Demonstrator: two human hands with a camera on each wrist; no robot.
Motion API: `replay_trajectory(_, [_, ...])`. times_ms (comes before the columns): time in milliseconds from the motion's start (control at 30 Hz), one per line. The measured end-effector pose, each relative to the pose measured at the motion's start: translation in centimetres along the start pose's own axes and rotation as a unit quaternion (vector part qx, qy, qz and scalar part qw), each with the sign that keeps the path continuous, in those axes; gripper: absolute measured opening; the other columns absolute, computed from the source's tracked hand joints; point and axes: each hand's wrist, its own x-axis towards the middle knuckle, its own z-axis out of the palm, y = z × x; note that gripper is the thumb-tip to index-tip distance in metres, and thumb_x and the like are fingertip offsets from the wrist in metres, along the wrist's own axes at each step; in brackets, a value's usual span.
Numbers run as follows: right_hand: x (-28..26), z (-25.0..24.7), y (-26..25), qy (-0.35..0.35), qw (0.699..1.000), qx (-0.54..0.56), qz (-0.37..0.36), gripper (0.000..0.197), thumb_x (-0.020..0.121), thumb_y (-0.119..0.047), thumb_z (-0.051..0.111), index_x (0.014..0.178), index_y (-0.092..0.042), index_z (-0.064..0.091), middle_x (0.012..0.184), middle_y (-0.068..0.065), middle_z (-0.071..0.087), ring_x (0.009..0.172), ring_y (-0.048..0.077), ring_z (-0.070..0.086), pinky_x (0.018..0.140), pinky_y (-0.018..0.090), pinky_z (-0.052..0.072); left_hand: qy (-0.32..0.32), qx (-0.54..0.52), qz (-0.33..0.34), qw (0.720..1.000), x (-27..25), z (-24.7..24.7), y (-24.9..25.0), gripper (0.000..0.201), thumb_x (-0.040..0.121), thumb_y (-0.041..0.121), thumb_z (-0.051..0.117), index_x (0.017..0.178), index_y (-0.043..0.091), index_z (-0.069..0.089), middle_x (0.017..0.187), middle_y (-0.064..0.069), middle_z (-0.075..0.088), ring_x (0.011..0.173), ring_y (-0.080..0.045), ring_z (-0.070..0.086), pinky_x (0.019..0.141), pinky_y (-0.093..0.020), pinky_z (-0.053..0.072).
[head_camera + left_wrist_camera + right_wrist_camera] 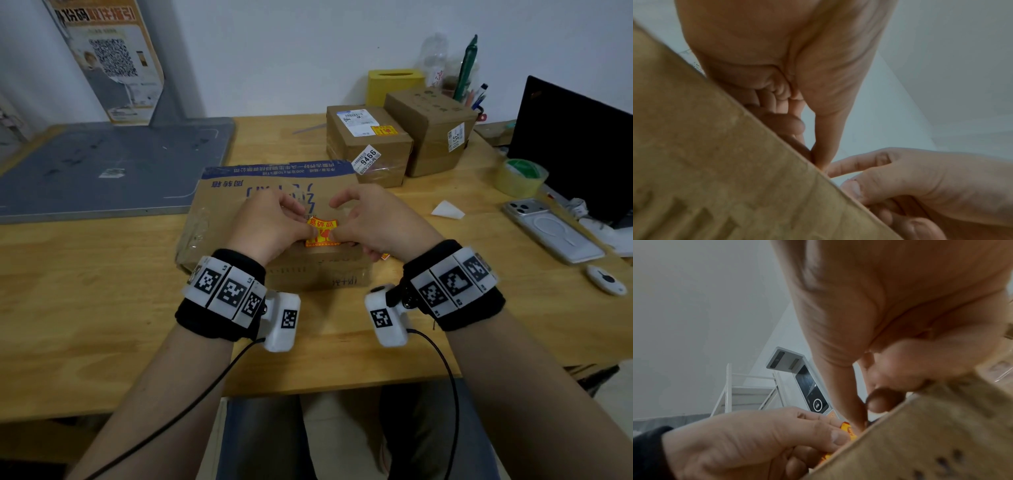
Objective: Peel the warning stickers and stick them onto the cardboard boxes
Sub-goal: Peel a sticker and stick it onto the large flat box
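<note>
A yellow-and-red warning sticker (322, 231) lies on top of the large flat cardboard box (239, 205) in front of me, its upper part curled up and its lower edge against the cardboard. My left hand (308, 229) pinches the sticker's left side and my right hand (337, 233) pinches its right side. In the right wrist view the sticker (846, 430) shows between both hands at the box's edge (931, 434). An orange scrap (385, 256) peeks out under my right palm. Two smaller boxes (370, 150) (431, 130) stand at the back right, the nearer one with a warning sticker (383, 130) on top.
On the wooden desk to the right are a tape roll (522, 176), a phone (551, 229), a black laptop screen (575, 150), a white paper scrap (447, 209) and a small white device (606, 279). A grey mat (102, 164) covers the left. A yellow tissue box (394, 84) stands by the wall.
</note>
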Motion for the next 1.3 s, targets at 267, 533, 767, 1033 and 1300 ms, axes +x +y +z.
replay_trajectory(267, [-0.8, 0.4, 1.5, 0.045, 0.997, -0.019, -0.064, 0.011, 0.082, -0.029, 0.085, 0.086, -0.032, 0.075, 0.072, -0.013, 0.057, 0.069, 0.007, 0.052, 0.064, 0.027, 0.039, 0.019, 0.030, 0.030, 0.999, -0.4, 0.0, -0.3, 0.040, 0.066, 0.025, 0.091, 0.097, 0.022, 0.066, 0.096, 0.007, 0.068, 0.087, -0.007, 0.063, 0.068, -0.024, 0.046])
replay_trajectory(533, [-1.3, 0.6, 2.2, 0.071, 0.990, -0.063, -0.108, 0.015, 0.085, -0.034, 0.082, 0.090, -0.047, 0.077, 0.132, -0.005, 0.045, 0.130, 0.022, 0.038, 0.115, 0.037, 0.032, 0.033, 0.055, 0.077, 0.995, -1.6, -0.2, -1.1, 0.025, 0.073, 0.021, 0.086, 0.068, 0.026, 0.061, 0.084, 0.003, 0.068, 0.079, -0.011, 0.062, 0.063, -0.025, 0.044])
replay_trajectory(767, [-1.5, 1.8, 2.5, 0.104, 0.958, -0.129, -0.234, 0.013, 0.090, -0.031, 0.076, 0.099, -0.038, 0.083, 0.112, -0.027, 0.067, 0.112, 0.022, 0.036, 0.101, 0.048, 0.039, 0.032, 0.037, 0.052, 0.997, -1.7, -0.7, -1.5, 0.020, 0.076, 0.021, 0.085, 0.073, 0.025, 0.065, 0.075, 0.010, 0.063, 0.072, -0.005, 0.056, 0.061, -0.022, 0.039])
replay_trajectory(1033, [-2.1, 1.5, 2.7, 0.008, 0.970, -0.127, -0.207, 0.026, 0.103, -0.045, 0.055, 0.124, -0.049, 0.070, 0.132, -0.034, 0.063, 0.138, 0.017, 0.030, 0.110, 0.037, 0.022, 0.038, 0.041, 0.034, 0.998, -1.0, -0.7, -1.5, 0.017, 0.078, 0.021, 0.082, 0.076, 0.025, 0.066, 0.081, 0.011, 0.065, 0.087, -0.012, 0.062, 0.076, -0.028, 0.046])
replay_trajectory(1300, [-1.2, 2.1, 2.0, -0.010, 0.971, -0.173, -0.165, 0.038, 0.107, -0.054, 0.035, 0.136, -0.053, 0.059, 0.145, -0.037, 0.050, 0.145, 0.017, 0.024, 0.115, 0.045, 0.015, 0.036, 0.047, 0.025, 0.998, -1.1, -0.7, -1.3, 0.020, 0.080, 0.018, 0.080, 0.074, 0.029, 0.065, 0.089, 0.007, 0.069, 0.097, -0.017, 0.065, 0.090, -0.037, 0.053])
